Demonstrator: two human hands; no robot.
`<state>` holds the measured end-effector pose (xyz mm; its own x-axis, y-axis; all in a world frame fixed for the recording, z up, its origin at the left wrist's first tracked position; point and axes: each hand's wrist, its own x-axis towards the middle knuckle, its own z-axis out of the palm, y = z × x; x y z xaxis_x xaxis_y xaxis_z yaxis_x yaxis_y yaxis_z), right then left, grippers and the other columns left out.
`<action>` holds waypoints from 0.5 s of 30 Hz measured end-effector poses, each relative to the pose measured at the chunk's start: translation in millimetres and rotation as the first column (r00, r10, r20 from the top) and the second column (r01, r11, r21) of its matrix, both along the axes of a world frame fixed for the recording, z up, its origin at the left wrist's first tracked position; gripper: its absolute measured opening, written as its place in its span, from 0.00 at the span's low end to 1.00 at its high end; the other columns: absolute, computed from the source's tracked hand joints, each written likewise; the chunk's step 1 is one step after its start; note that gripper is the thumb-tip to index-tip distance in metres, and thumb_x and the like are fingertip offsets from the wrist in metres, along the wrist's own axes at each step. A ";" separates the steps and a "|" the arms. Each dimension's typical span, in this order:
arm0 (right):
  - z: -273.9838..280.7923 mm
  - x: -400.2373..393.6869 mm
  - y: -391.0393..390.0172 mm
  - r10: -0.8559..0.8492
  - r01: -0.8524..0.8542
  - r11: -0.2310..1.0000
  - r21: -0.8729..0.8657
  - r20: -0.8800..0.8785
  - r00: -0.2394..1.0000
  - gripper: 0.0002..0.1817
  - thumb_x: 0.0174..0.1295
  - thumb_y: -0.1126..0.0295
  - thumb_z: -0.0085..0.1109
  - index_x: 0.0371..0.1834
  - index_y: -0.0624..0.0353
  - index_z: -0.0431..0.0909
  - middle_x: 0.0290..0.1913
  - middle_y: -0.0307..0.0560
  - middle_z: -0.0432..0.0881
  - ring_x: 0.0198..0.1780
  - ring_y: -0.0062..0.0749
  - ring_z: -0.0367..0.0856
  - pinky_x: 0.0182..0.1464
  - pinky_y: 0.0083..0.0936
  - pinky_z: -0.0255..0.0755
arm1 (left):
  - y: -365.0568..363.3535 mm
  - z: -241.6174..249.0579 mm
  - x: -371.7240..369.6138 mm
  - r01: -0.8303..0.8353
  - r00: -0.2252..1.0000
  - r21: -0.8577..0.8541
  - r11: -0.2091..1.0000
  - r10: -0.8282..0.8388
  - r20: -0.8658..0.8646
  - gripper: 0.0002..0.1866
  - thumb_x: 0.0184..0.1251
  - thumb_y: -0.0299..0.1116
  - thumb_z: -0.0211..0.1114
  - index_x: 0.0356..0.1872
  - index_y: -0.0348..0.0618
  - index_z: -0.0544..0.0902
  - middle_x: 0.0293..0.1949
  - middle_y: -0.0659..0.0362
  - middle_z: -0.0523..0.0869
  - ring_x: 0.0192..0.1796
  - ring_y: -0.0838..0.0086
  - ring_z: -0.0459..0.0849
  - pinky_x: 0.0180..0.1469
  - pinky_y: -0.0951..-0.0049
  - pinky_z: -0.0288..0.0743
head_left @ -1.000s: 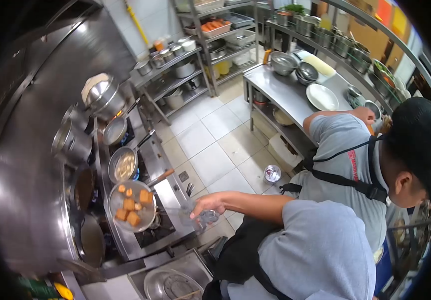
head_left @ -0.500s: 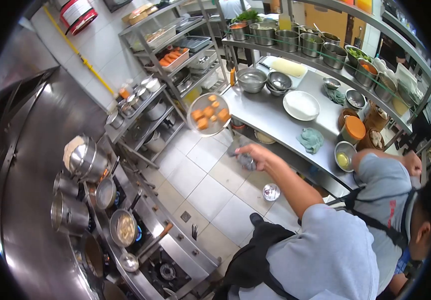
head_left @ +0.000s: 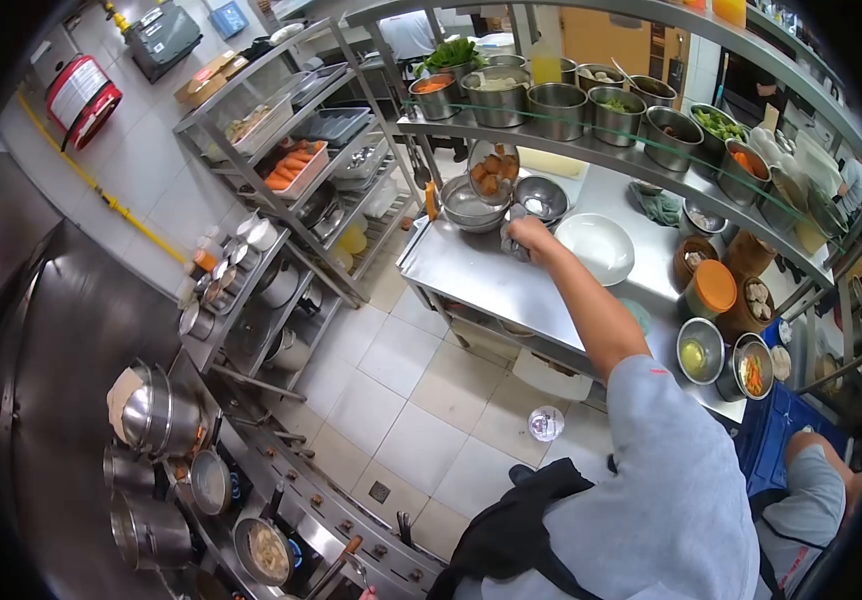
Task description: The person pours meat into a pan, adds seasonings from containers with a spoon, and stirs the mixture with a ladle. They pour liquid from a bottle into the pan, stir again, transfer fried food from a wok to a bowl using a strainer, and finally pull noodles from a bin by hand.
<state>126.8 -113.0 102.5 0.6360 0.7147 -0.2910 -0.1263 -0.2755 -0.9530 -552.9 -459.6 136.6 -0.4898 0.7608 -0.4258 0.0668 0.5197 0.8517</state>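
My right hand [head_left: 528, 238] is closed around the handle of a frying pan [head_left: 513, 158], with a grey cloth [head_left: 514, 247] bunched in the grip. Tilted on its side, the pan holds several orange-brown cubes [head_left: 493, 175] over a metal bowl [head_left: 471, 208] on the steel counter. Beside it on the right are smaller nested bowls [head_left: 543, 200] and a large white bowl [head_left: 603, 250]. Only a sliver of my left hand [head_left: 369, 593] shows at the bottom edge, close to a thin metal utensil [head_left: 359, 568]; its grip is cut off.
At lower left, a pan of pale food [head_left: 264, 552] sits over a blue flame, near steel pots [head_left: 151, 530]. A shelf rack [head_left: 341, 150] stands beyond. Pots of ingredients [head_left: 557, 110] line the shelf above the counter. A lid-like disc [head_left: 546, 423] lies on the floor; a co-worker [head_left: 801, 510] is at right.
My right hand has carried the pan of cubes from above the floor to above the counter bowl and tilted it. The view has shifted. The co-worker's body is now lower at the right.
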 end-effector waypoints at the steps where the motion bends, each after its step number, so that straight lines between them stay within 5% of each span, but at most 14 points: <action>1: -6.6 7.5 6.9 0.010 -0.002 0.998 -0.066 0.120 0.993 0.14 0.52 0.71 0.55 0.35 0.74 0.81 0.30 0.57 0.82 0.29 0.41 0.82 0.28 0.37 0.73 | 9.1 -4.3 -4.4 0.138 0.990 -0.020 0.990 -0.138 -0.029 0.09 0.77 0.36 0.52 0.40 0.45 0.78 0.21 0.71 0.65 0.19 0.86 0.63 0.19 0.81 0.56; 3: -14.7 4.3 13.8 -0.006 0.095 0.979 -0.182 0.437 0.899 0.18 0.54 0.67 0.55 0.37 0.74 0.82 0.40 0.68 0.84 0.48 0.55 0.85 0.48 0.40 0.77 | 24.6 -34.5 -23.3 0.215 0.973 0.037 0.976 -0.211 -0.089 0.11 0.76 0.35 0.53 0.46 0.40 0.79 0.22 0.70 0.68 0.21 0.84 0.65 0.22 0.80 0.57; 5: -10.6 -7.3 12.6 0.089 0.100 0.938 -0.331 0.510 0.856 0.23 0.56 0.64 0.56 0.50 0.73 0.78 0.48 0.69 0.82 0.54 0.58 0.81 0.56 0.42 0.75 | 38.0 -47.4 -30.4 0.286 0.942 0.016 0.958 -0.278 -0.187 0.15 0.75 0.34 0.54 0.54 0.35 0.79 0.25 0.67 0.72 0.24 0.83 0.67 0.24 0.79 0.59; 8: 8.0 -31.6 -2.4 0.137 0.109 0.914 -0.391 0.550 0.824 0.29 0.57 0.64 0.55 0.61 0.70 0.70 0.54 0.67 0.80 0.57 0.56 0.80 0.59 0.42 0.74 | 51.6 -60.1 -37.0 0.365 0.909 0.050 0.930 -0.344 -0.236 0.17 0.75 0.34 0.56 0.57 0.34 0.79 0.27 0.64 0.76 0.24 0.82 0.67 0.25 0.79 0.61; 15: -18.9 -30.6 5.6 0.034 0.192 0.917 -0.349 0.550 0.835 0.27 0.55 0.69 0.54 0.59 0.68 0.71 0.54 0.68 0.80 0.58 0.57 0.79 0.60 0.45 0.72 | 61.4 -53.8 -22.9 0.371 0.873 -0.034 0.928 -0.361 -0.328 0.17 0.74 0.35 0.57 0.54 0.34 0.80 0.28 0.62 0.78 0.25 0.79 0.70 0.26 0.76 0.66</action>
<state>96.2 -107.3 83.6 0.8184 0.5619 -0.1206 0.3336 -0.6354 -0.6964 -575.8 -398.2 82.8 -0.2803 0.9220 -0.2672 0.5209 0.3799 0.7644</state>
